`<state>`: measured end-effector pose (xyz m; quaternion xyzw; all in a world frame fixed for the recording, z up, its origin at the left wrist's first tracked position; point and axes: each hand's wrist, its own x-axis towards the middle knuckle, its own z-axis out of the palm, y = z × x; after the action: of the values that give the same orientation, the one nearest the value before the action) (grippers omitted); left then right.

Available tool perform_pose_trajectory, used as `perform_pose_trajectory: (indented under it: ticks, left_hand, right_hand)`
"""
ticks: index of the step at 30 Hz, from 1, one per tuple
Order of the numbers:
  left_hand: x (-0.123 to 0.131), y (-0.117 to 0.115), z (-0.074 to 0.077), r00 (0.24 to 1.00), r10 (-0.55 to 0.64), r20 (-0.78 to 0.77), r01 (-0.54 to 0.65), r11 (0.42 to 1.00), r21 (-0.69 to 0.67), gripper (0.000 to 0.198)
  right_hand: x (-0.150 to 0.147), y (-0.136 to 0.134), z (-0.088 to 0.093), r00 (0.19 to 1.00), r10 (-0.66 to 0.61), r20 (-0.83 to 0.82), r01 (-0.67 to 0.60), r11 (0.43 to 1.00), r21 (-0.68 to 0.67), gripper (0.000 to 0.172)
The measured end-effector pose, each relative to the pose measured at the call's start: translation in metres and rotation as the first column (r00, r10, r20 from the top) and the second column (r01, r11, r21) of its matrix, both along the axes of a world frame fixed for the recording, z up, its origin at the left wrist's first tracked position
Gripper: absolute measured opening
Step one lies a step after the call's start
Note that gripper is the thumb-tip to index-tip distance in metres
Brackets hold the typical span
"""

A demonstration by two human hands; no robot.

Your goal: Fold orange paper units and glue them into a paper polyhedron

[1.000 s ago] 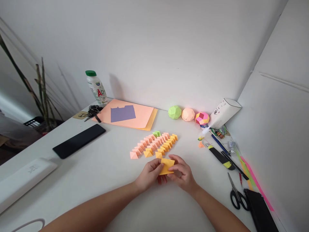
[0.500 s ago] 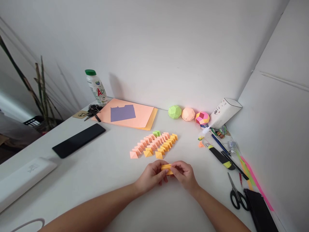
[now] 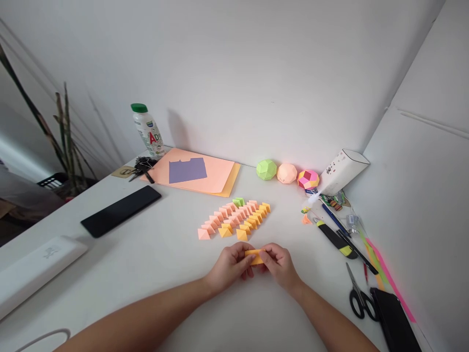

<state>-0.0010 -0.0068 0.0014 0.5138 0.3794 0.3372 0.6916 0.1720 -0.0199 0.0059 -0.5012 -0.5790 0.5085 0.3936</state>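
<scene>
A small folded piece of orange paper point(image 3: 257, 257) is pinched between both hands near the front of the table. My left hand point(image 3: 230, 264) grips its left end, thumb on the near face. On its right end, the thumb and fingers of my right hand point(image 3: 280, 266) press together. Just beyond the hands, folded paper units stand in slanting rows: pink units point(image 3: 218, 216), orange units point(image 3: 254, 221) and a few green ones point(image 3: 238, 201). My fingertips behind the paper are partly hidden.
Paper balls in green point(image 3: 266, 169), pink point(image 3: 287, 173) and mixed colours point(image 3: 308, 179) line the wall. At right lie a utility knife point(image 3: 335, 238), scissors point(image 3: 361, 298) and a black case point(image 3: 395, 318). Pink sheets point(image 3: 216, 183), a bottle point(image 3: 148, 131) and a black slab point(image 3: 120, 211) are left.
The orange paper's near face looks flatter and shows more to me, with small shifts of the fingers. The whole view has moved slightly; the table things stay in place.
</scene>
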Motion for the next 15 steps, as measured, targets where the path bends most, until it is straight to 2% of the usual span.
perform_pose_trajectory:
  ticks: [15]
  left_hand:
    - [-0.0025, 0.0006, 0.005, 1.0, -0.016, -0.017, 0.016, 1.0, -0.001, 0.032]
  right_hand:
    - [-0.0003, -0.0009, -0.0008, 0.999, -0.035, -0.03, 0.034, 0.999, -0.023, 0.022]
